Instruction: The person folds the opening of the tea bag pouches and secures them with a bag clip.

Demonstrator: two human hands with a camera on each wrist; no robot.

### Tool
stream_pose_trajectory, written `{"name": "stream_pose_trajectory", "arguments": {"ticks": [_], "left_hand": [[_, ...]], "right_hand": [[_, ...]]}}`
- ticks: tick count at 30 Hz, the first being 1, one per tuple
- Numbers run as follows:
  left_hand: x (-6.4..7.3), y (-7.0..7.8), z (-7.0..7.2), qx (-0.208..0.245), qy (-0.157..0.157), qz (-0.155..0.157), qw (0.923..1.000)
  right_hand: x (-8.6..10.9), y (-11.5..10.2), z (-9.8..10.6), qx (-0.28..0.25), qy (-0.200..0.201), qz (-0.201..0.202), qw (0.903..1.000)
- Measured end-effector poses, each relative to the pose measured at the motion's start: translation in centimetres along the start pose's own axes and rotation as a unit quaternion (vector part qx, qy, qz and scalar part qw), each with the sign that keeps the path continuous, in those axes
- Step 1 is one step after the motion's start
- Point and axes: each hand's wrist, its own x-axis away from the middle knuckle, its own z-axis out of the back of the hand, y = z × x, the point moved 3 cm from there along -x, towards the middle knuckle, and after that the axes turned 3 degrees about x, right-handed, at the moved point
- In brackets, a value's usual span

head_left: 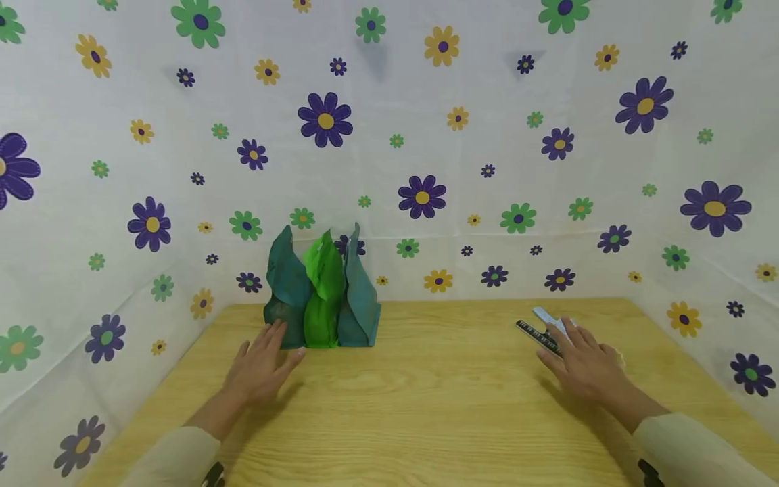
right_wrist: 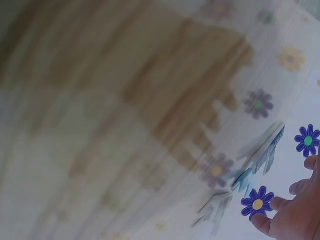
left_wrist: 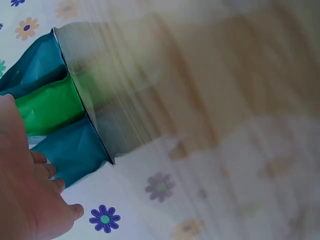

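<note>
My left hand [head_left: 258, 365] reaches forward over the table with its fingers extended. Its fingertips overlap the base of a standing teal pouch [head_left: 289, 287]; whether they touch it I cannot tell. Beside that pouch stand a bright green pouch [head_left: 324, 284] and a second teal pouch [head_left: 360, 304], each narrowing to a peaked top. On the right, my right hand [head_left: 587, 368] is spread, palm down, over a black strip with pale markings [head_left: 538, 336] and a light blue flat piece [head_left: 546, 315]. The hand partly covers these. The right wrist view shows thin pieces [right_wrist: 265, 150] beyond the fingers.
A light wood-grain table [head_left: 420, 399] lies beneath both hands. White cloth printed with flowers [head_left: 389, 88] rises behind it and along both sides. A pale edge [head_left: 619, 357] shows past my right hand, too little of it to identify.
</note>
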Motion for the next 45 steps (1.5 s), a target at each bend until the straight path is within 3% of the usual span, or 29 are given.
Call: {"name": "stream_pose_trajectory", "arguments": {"ticks": [13,20,36,45], "left_hand": [[-0.5,2.2,-0.6,-0.001,0.0,-0.013,0.9999],[-0.5,3.0,-0.3,-0.028,0.026,0.003,0.9993],[-0.7,3.9,-0.3,-0.019,0.05,-0.001,0.9986],[-0.8,4.4,-0.3,0.005,0.093,-0.03,0.9952]], "right_hand": [[-0.9,-2.1,0.0,0.016,0.009,0.001,0.9998],[-1.4,-2.9,-0.1,0.005,0.006,0.005,1.0],[-2.0,-4.1,-0.5,-0.005,0.011,0.017,0.9998],[-2.4,-4.7,-0.9,0.012,0.029,0.028,0.9991]]}}
